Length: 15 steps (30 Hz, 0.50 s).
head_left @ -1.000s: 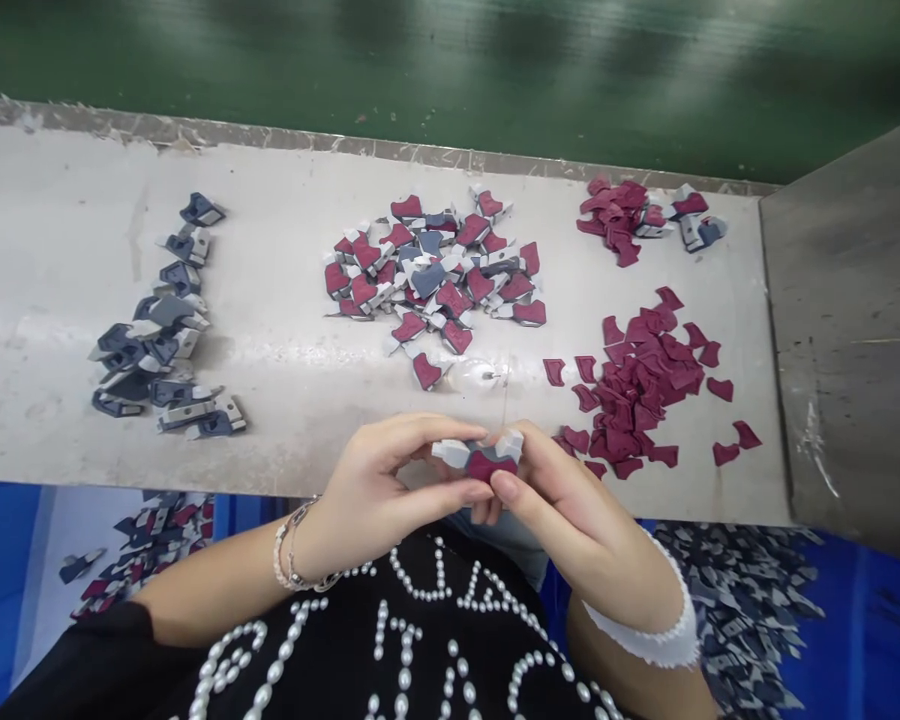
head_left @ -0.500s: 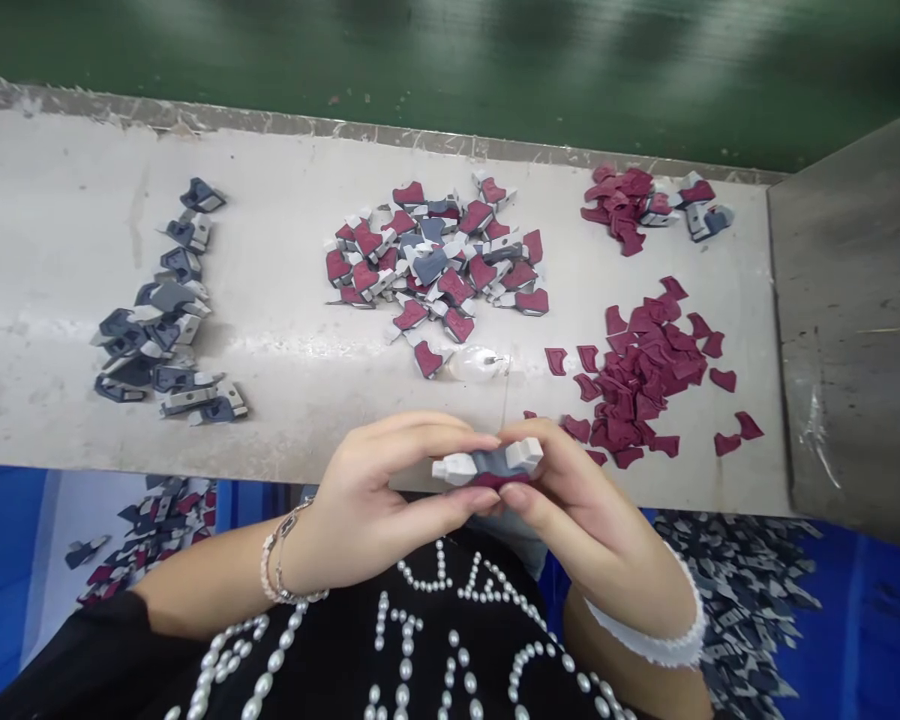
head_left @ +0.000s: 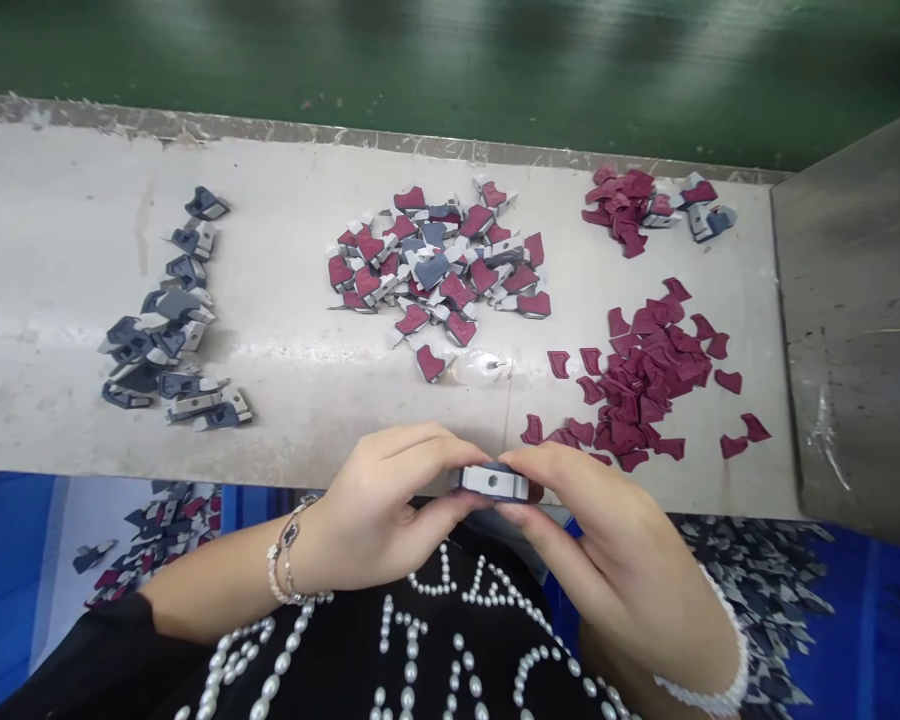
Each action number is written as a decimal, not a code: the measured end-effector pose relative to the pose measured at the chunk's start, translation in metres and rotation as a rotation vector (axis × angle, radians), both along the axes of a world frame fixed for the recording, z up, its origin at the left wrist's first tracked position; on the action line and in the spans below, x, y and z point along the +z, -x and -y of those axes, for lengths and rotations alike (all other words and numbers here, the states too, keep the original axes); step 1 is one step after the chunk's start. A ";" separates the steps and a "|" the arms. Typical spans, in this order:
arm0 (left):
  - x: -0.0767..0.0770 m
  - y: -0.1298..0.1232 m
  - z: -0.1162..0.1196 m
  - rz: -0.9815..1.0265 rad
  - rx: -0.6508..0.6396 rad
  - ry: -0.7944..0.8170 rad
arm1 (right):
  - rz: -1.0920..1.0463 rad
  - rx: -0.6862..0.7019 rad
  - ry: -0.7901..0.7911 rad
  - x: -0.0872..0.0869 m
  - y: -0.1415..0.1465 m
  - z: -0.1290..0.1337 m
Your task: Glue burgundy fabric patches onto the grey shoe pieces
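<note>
Between both hands, at the table's front edge, is a small grey-and-white plastic part (head_left: 493,482) with a hole in its white face and a bit of maroon at its right end. My left hand (head_left: 397,500) pinches its left side with thumb and fingertips. From the right, my right hand (head_left: 592,530) grips the other end the same way. Beyond the hands lies a pile of assembled parts with maroon faces (head_left: 457,290). Loose maroon pieces (head_left: 649,370) are heaped to the right. A group of grey-and-white parts (head_left: 150,345) lies on the left.
The white table (head_left: 292,370) meets a green wall (head_left: 420,70) behind and a metal panel (head_left: 855,330) at right. More maroon pieces (head_left: 622,205) lie at the back right. Below the table, blue bins hold mixed parts (head_left: 169,525) at left and grey parts (head_left: 772,590) at right.
The held part has been turned, so its white face with the hole now shows. My right hand has shifted a little to the right and down.
</note>
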<state>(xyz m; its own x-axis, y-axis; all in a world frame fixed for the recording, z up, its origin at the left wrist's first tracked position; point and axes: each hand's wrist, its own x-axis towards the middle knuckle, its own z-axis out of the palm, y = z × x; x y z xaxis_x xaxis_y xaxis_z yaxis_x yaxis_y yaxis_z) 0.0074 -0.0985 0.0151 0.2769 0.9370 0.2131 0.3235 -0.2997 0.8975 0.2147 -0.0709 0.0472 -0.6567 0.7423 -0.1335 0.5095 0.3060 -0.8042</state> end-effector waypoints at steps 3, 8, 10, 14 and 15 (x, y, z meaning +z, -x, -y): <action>0.000 0.002 0.000 0.017 -0.015 0.039 | 0.029 0.006 -0.028 0.001 0.004 0.001; 0.008 0.008 -0.001 -0.015 -0.081 0.197 | 0.079 0.046 -0.042 0.002 0.010 -0.006; 0.010 0.010 -0.002 -0.058 -0.117 0.247 | 0.092 0.100 -0.026 0.000 0.011 -0.010; 0.012 0.010 -0.001 -0.116 -0.176 0.301 | 0.106 0.215 0.077 -0.004 0.009 -0.013; 0.011 0.010 0.001 -0.129 -0.176 0.294 | 0.105 0.222 0.098 -0.005 0.009 -0.012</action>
